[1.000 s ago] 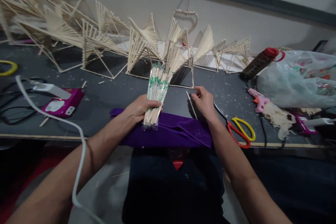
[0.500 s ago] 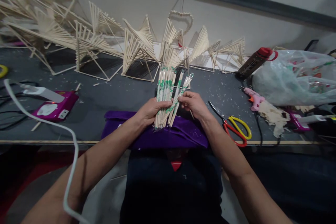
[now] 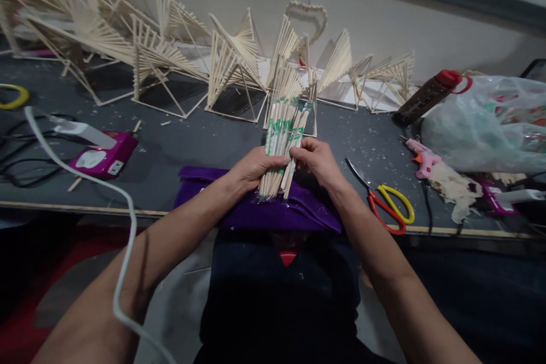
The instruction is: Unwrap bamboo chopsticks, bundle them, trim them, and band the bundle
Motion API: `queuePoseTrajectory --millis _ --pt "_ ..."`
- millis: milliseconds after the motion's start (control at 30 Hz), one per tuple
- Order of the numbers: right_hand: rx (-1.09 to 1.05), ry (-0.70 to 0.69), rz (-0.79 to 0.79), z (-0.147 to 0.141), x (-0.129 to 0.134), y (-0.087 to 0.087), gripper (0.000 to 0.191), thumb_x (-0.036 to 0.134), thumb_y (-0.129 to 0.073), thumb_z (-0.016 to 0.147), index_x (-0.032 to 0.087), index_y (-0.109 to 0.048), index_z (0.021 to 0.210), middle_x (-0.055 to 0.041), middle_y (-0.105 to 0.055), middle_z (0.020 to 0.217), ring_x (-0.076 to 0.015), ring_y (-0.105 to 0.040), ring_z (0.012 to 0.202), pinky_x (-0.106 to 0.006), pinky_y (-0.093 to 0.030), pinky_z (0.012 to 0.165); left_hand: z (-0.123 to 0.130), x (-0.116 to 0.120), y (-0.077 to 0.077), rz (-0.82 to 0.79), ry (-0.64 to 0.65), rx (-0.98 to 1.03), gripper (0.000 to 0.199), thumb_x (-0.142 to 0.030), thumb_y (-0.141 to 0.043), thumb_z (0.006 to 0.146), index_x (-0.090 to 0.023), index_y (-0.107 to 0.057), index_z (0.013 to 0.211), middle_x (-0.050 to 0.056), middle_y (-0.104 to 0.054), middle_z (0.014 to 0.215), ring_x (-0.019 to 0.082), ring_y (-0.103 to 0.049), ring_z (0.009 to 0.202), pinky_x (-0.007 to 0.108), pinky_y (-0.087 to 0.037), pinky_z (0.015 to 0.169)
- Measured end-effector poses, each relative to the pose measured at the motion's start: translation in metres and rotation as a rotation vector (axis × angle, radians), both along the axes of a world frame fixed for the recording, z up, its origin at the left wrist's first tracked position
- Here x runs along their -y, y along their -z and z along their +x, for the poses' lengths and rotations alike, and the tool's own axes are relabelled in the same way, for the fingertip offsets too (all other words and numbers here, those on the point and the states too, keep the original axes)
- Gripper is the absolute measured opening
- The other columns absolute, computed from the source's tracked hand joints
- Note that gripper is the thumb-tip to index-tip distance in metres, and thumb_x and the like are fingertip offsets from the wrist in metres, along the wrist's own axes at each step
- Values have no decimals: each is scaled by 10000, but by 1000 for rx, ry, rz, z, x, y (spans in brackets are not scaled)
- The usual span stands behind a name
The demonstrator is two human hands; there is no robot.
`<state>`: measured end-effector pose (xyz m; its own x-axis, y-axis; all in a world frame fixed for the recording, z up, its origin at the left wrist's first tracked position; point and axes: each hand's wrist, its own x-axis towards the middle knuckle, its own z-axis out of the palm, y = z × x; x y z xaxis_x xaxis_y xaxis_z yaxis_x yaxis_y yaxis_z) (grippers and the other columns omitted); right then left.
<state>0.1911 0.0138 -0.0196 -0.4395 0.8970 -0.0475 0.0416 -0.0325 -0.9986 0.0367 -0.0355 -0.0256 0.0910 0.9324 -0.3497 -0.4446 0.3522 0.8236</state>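
Observation:
Several wrapped chopsticks (image 3: 277,139), in clear sleeves with green print, stand in a bunch above a purple cloth (image 3: 256,213) at the table's front edge. My left hand (image 3: 256,168) is closed around the bunch from the left, its thumb across the front. On the right side of the bunch, my right hand (image 3: 314,160) pinches some of the wrapped chopsticks between thumb and fingers; its other fingers are partly hidden behind. Beyond the bunch stand twisted fan-shaped stick models (image 3: 234,62). Scissors (image 3: 384,202) with red and yellow handles lie right of my right hand.
At left, a magenta power strip (image 3: 103,153) has a white plug and a white cable (image 3: 128,222) crossing over my left forearm. A pink glue gun (image 3: 422,159), a brown bottle (image 3: 429,99) with red lid and a plastic bag (image 3: 490,119) occupy the right side.
My right hand has drawn its chopsticks closer to the bunch in my left hand, so they now stand nearly side by side. The view has shifted slightly.

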Motion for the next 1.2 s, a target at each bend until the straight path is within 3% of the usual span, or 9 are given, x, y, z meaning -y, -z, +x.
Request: queuePoseTrajectory --millis 200,367,600,767,933,1000,1067,1133,1200 --pt "-85 35 -29 3 0 4 242 364 -702 681 186 -558 759 53 -562 538 -84 -513 446 -185 -293 374 7 -2 -4 33 4 -19 358 -92 -798 504 -83 -714 852 71 -725 732 176 -655 656 292 -516 683" --pt "-178 76 -82 6 -4 9 366 382 -716 670 207 -574 958 70 -566 616 -77 -502 466 -186 -304 379 9 -2 -8 31 34 -40 313 -113 -787 532 -96 -724 838 79 -728 753 177 -650 645 306 -513 678" --pt "-163 68 -17 8 -5 10 246 384 -707 686 200 -547 718 69 -505 522 -75 -435 422 -204 -288 392 14 -2 -11 14 7 -65 349 -118 -795 506 -100 -718 845 67 -727 773 184 -655 667 317 -517 692" --pt "-150 165 117 1 0 6 259 401 -697 701 204 -532 722 65 -511 592 -76 -442 490 -213 -358 466 18 -3 -14 44 21 -69 299 -139 -809 503 -112 -699 780 35 -692 673 157 -624 591 290 -503 629" --pt "-92 151 271 13 -1 -8 216 415 -645 765 206 -597 799 37 -564 710 -84 -474 572 -230 -395 554 12 -1 -27 83 35 -139 295 -176 -820 516 -116 -704 781 58 -704 695 186 -659 621 297 -535 619" --pt "67 194 340 27 -4 -8 209 410 -615 792 202 -615 812 29 -580 712 -89 -484 577 -233 -393 572 5 1 -36 134 -75 -211 268 -220 -819 534 -121 -710 758 68 -709 721 200 -673 666 300 -556 634" --pt "392 207 427 41 -5 -2 194 385 -620 790 192 -625 791 17 -602 700 -107 -516 614 -237 -391 606 -3 3 -41 212 -244 -287 249 -245 -807 548 -144 -712 755 64 -717 766 211 -682 736 301 -573 656" --pt "773 146 501 50 -3 6 192 371 -618 794 180 -640 801 -21 -649 743 -141 -565 681 -249 -386 634 -9 3 -42 248 -357 -316 240 -253 -791 561 -163 -710 768 53 -718 794 215 -684 776 311 -583 676" --pt "1054 57 542 51 1 13 203 348 -559 834 168 -653 842 -77 -686 826 -179 -604 732 -266 -379 638 -15 2 -39 227 -378 -322 232 -261 -777 567 -159 -700 761 49 -708 779 207 -680 748 324 -582 675"
